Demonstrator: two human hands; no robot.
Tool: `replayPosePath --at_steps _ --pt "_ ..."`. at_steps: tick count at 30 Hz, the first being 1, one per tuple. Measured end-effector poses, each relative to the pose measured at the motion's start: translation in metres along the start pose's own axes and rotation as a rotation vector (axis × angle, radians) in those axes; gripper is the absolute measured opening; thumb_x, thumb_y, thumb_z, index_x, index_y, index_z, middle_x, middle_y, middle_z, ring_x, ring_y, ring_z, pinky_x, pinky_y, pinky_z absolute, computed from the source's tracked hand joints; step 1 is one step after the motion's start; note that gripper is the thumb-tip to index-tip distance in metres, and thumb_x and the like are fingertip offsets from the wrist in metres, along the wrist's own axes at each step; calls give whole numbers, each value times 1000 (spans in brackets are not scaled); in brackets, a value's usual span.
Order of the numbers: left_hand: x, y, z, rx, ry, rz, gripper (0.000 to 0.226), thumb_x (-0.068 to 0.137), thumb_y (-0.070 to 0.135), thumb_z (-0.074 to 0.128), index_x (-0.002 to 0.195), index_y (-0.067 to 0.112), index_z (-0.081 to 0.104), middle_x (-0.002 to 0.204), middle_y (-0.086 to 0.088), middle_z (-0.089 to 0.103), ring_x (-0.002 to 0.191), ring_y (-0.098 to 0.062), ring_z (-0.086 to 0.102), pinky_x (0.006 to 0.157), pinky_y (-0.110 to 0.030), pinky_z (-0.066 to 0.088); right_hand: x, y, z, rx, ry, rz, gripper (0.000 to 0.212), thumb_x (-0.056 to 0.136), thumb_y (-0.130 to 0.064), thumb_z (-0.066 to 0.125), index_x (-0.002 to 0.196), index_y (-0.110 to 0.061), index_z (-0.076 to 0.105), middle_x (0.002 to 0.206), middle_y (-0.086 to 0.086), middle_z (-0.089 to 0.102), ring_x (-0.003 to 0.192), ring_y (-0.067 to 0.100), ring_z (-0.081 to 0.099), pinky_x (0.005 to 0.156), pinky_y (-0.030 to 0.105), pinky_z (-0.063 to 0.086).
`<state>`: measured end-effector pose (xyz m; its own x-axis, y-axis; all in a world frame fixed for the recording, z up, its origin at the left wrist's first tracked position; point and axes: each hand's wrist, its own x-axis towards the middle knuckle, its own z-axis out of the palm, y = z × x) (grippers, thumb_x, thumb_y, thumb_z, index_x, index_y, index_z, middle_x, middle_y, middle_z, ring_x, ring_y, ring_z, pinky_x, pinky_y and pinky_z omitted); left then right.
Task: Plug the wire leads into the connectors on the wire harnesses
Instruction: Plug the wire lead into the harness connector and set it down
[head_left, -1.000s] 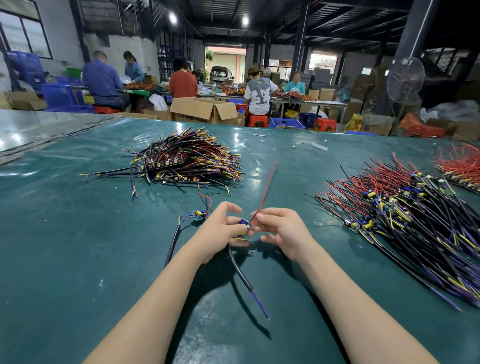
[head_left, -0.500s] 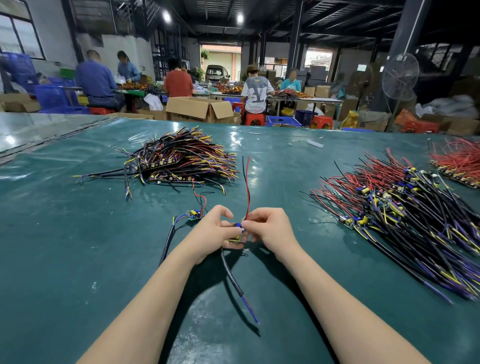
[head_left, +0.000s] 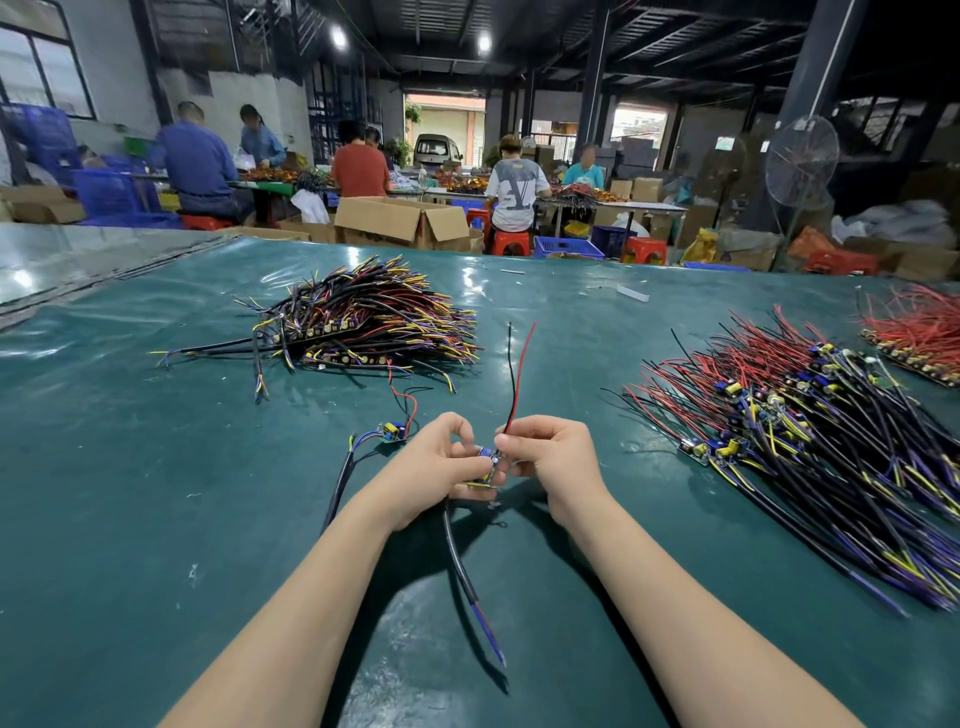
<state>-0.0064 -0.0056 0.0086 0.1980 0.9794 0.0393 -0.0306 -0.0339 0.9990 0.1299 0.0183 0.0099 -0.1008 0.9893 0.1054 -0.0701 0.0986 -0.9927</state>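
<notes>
My left hand (head_left: 434, 462) and my right hand (head_left: 550, 457) meet over the green table and pinch one small harness board (head_left: 488, 462) with blue and yellow parts between them. My right fingers also pinch its red and black leads (head_left: 519, 374), which stand upward. The board's black cable (head_left: 462, 566) hangs toward me and ends in a purple tip. Another harness with a board (head_left: 392, 432) lies on the table just left of my left hand.
A pile of black, yellow and purple harnesses (head_left: 363, 322) lies at the back left. A large pile with red and black leads (head_left: 810, 426) fills the right, with red wires (head_left: 919, 327) beyond. The green table (head_left: 156, 519) spreads all round. Several people work at far tables.
The red and black leads swung from leaning right to standing nearly upright. Both hands stayed together on the board and closed in on it.
</notes>
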Motion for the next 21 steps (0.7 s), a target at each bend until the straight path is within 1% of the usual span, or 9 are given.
replayPosePath --at_steps 2,5,8,10,12,14,16,18,21 --pt "0 1 0 11 -8 6 30 89 -12 46 81 13 32 64 -1 61 63 -12 66 64 -28 58 0 -2 -1 56 -11 58 20 78 9 62 66 -6 61 43 -4 57 36 10 52 43 16 43" --pt "0 2 1 70 -32 13 30 89 -12 46 82 13 31 48 7 58 65 -11 66 64 -27 58 1 -3 -3 128 -2 138 17 82 4 61 67 -4 59 43 1 54 35 10 51 40 14 41" --pt "-1 2 3 91 -37 12 28 90 -11 46 84 12 32 45 8 57 70 -16 64 66 -30 57 1 -4 -3 154 34 152 17 83 5 61 67 -3 58 45 2 52 34 6 49 39 13 40" --pt "0 2 3 90 -36 6 25 90 -10 47 86 11 35 48 8 60 72 -16 64 70 -33 57 1 -4 -2 196 48 170 17 83 6 60 69 -2 57 49 5 52 33 4 48 38 13 40" --pt "1 3 3 83 -26 -7 22 90 -9 48 88 10 38 59 4 64 71 -15 65 70 -33 57 1 -5 -2 244 48 198 15 83 7 59 71 -2 57 51 6 52 34 4 48 37 13 40" --pt "1 3 3 66 -23 -28 20 89 -10 49 92 9 41 70 -4 65 66 -11 66 66 -31 58 1 -6 -4 260 40 212 16 82 8 60 71 -4 58 47 1 56 35 3 49 37 13 41" --pt "0 3 4 69 -36 -49 20 89 -10 49 92 9 44 78 -9 65 63 -8 66 63 -27 58 2 -6 -6 236 38 199 19 80 10 60 70 -6 61 47 -4 58 38 3 52 39 13 42" --pt "-1 3 4 107 -63 -55 20 90 -9 48 89 10 49 82 -10 65 62 -7 66 63 -24 57 3 -6 -7 201 60 164 22 78 12 61 68 -8 62 50 -5 61 43 2 54 42 14 44" --pt "-2 4 2 135 -95 -40 21 89 -10 49 84 10 53 82 -11 65 63 -8 65 68 -25 57 3 -6 -8 188 67 130 23 78 12 60 68 -8 63 53 -4 60 44 3 56 44 15 47"
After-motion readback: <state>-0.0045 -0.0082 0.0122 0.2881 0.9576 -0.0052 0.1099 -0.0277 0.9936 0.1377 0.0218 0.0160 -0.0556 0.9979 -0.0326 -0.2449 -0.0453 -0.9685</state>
